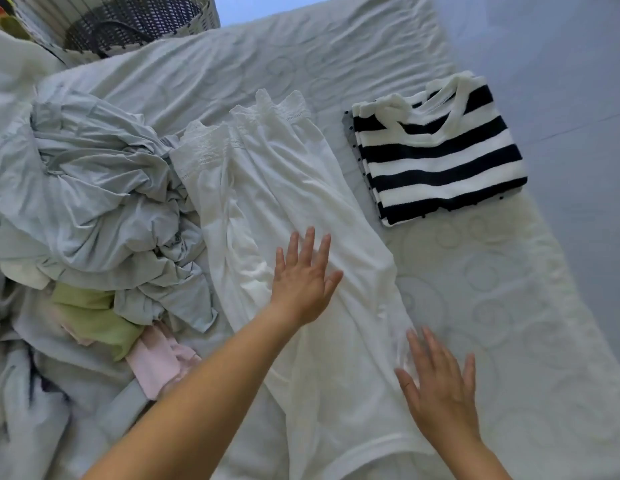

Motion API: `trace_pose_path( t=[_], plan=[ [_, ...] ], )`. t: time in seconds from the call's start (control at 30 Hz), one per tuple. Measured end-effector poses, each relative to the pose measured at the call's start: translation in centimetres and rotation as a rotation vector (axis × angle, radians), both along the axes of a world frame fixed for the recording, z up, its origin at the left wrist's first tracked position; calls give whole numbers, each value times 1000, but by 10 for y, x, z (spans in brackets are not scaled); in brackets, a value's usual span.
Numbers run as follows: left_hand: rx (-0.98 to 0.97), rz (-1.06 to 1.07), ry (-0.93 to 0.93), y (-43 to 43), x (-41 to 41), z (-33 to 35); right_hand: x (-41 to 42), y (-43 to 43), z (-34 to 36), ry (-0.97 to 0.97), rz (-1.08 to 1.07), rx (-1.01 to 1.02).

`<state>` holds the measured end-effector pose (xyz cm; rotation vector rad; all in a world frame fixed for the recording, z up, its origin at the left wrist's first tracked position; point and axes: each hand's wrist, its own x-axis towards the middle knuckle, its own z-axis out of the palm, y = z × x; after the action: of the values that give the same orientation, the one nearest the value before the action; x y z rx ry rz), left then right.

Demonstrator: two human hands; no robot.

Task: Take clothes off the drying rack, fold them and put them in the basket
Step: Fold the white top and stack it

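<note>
1. White garment point(294, 209): spread flat on the bed, under and between the two hands. Its long axis runs slantwise, from the gathered bands far ahead and to the left of the hands down to the hemmed edge close to the body on the right.
2. Left hand point(303, 282): palm down on the middle of the garment, fingers straight and spread, grasping nothing. It is the forward hand, nearer the gathered end.
3. Right hand point(440, 386): palm down at the garment's right edge, fingers straight and spread, grasping nothing. It is slightly blurred, so whether it presses the cloth or hovers just over it cannot be told. It is the hand nearer the hem.
4. Judgement: the step looks like smoothing before a fold. Because the axis slants, bringing hem to bands would mean carrying cloth forward and leftward, and the right hand is better placed to start.
5. Striped sweater point(436, 157): already folded, ahead of the right hand, just beside the garment's right edge but apart from it.
6. Pile of clothes point(93, 185): unfolded, left of the left hand, touching the garment's left edge.
7. Basket point(128, 26): far ahead and left of both hands, beyond the pile.
8. Bed point(492, 289): carries everything listed except the basket.
</note>
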<state>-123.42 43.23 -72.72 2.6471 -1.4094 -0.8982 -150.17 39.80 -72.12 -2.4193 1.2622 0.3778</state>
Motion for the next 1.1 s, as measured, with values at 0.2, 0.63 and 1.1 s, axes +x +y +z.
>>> trace_pose_path(
  t=[0.2, 0.63, 1.1],
  plan=[
    [72, -251, -138, -89, 64, 2, -6, 12, -17, -160, -176, -163],
    [195, -611, -398, -195, 222, 17, 36, 2, -46, -365, -370, -454],
    [-388, -997, -463, -179, 275, 33, 57, -10, -50, -657, -205, -586]
  ],
)
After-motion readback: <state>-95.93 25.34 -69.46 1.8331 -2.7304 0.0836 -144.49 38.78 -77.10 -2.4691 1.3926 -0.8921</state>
